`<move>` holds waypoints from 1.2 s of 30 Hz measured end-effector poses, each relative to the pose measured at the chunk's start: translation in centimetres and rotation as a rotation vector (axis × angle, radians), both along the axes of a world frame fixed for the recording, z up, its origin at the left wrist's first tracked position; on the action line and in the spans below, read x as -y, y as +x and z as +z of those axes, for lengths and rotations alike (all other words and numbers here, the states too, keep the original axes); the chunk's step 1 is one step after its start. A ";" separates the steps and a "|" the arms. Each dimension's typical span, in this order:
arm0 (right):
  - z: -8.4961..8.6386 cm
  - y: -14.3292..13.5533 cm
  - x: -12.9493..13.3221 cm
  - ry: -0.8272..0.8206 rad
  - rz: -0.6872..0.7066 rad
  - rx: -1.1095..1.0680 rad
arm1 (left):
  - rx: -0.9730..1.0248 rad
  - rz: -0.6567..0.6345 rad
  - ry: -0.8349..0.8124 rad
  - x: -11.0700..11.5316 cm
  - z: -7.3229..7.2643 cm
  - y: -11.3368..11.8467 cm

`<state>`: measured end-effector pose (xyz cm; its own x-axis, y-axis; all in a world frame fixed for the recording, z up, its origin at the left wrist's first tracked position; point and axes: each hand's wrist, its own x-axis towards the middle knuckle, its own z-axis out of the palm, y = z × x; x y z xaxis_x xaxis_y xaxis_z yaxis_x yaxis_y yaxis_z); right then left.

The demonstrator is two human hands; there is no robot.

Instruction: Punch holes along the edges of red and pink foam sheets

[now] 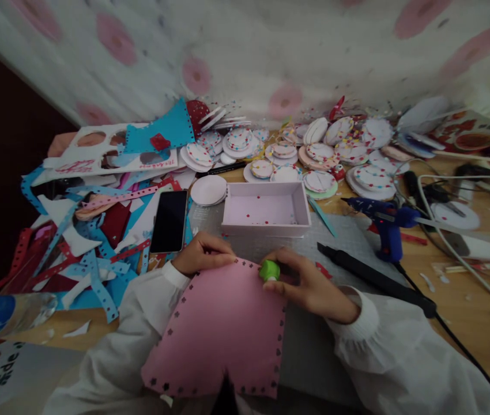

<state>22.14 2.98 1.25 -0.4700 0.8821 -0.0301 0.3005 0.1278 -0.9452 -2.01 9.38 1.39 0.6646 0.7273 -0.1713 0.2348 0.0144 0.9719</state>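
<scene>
A sheet of pink paper (pixel 223 328) lies tilted toward me, with small flower-shaped holes punched along its edges. My left hand (pixel 204 253) is closed on its upper left edge, thumb and fingers pinching it. At the upper right corner, my right hand (pixel 305 282) grips a small green craft punch (pixel 270 271) between thumb and fingers. The punch sits at the paper's edge. Just beyond both hands stands an open white box (pixel 266 225) with a few small red dots inside. Under the paper, a grey cutting mat (pixel 305 357) is partly hidden.
Left: a black phone (pixel 169 222), punched paper strips (pixel 93 282) and a plastic bottle (pixel 11 314). Right: a black soldering-iron-like tool (pixel 370 276), a blue glue gun (pixel 385 222) and cables (pixel 433 230). Several decorated paper discs (pixel 372 181) line the back. A teal tool (pixel 321 216) lies beside the box.
</scene>
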 end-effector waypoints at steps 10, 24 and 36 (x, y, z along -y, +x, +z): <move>-0.2 0.0 0.3 0.070 -0.069 -0.016 | 0.051 -0.001 0.034 -0.1 -0.4 -0.2; -0.4 0.2 -0.1 0.138 -0.008 -0.029 | 0.102 0.007 0.003 -0.1 -0.1 -0.4; -0.4 0.2 0.0 0.123 -0.008 -0.058 | 0.187 0.003 -0.037 -0.3 -0.1 -0.7</move>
<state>22.38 3.01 0.84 -0.4606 0.8814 0.1049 0.2476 0.2411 -0.9384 -2.70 9.66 1.28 0.6851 0.7250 -0.0712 0.0495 0.0512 0.9975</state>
